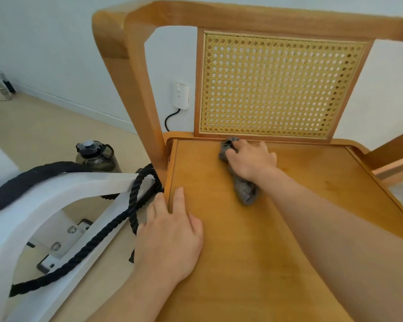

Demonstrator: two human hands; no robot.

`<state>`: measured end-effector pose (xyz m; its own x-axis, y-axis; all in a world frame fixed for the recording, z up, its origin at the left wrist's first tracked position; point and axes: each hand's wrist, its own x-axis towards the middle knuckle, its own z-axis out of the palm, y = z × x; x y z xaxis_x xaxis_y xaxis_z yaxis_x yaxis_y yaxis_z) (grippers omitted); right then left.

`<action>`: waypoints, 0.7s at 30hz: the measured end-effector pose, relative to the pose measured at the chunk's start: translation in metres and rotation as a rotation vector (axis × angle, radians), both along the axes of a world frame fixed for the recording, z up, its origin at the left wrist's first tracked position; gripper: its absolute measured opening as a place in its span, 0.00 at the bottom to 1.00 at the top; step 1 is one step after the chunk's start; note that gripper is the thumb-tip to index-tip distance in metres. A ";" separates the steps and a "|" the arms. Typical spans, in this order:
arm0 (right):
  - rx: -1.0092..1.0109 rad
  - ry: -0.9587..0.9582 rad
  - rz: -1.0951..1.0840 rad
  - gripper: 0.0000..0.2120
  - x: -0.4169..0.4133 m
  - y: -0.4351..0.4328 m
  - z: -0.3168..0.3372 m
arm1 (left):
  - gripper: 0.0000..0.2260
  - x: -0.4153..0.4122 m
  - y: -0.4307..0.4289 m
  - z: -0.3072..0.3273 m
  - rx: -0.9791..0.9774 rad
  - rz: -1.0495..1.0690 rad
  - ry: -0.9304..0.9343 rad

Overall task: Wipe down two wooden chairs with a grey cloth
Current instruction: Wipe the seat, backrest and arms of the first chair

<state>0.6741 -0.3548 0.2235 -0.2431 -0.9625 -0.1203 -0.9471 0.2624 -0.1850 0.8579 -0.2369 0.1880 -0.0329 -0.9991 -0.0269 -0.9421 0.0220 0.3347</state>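
Nearest, the left hand (pixel 170 231) is lying flat, fingers straight, on the left seat edge of the wooden chair (pixel 237 252). Farther in, the right hand (pixel 249 159) is clutching the bunched grey cloth (pixel 246 191) against the seat's far edge under the cane back (pixel 277 84); soft and light, it is looking easy to steer by its bunch. Left, a black rope (pixel 134 205) and white frame (pixel 56 194) are crowding that side, a jug (pixel 96 156) beyond.

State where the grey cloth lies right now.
Head view: the grey cloth lies on the chair seat near its back edge, gripped under the right hand, in front of the cane backrest.
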 end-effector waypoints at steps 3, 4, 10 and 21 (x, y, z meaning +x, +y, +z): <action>-0.058 -0.037 0.076 0.24 0.039 -0.003 -0.008 | 0.27 -0.002 0.002 0.001 0.002 0.008 -0.001; -0.073 -0.052 0.163 0.23 0.063 -0.004 -0.011 | 0.27 -0.001 0.002 0.001 0.003 0.010 0.003; -0.092 0.110 0.243 0.25 0.059 -0.008 -0.005 | 0.27 0.002 0.001 -0.002 -0.004 0.005 0.040; -0.192 0.010 0.481 0.17 0.092 -0.010 -0.016 | 0.26 -0.001 0.001 0.001 -0.029 0.000 -0.064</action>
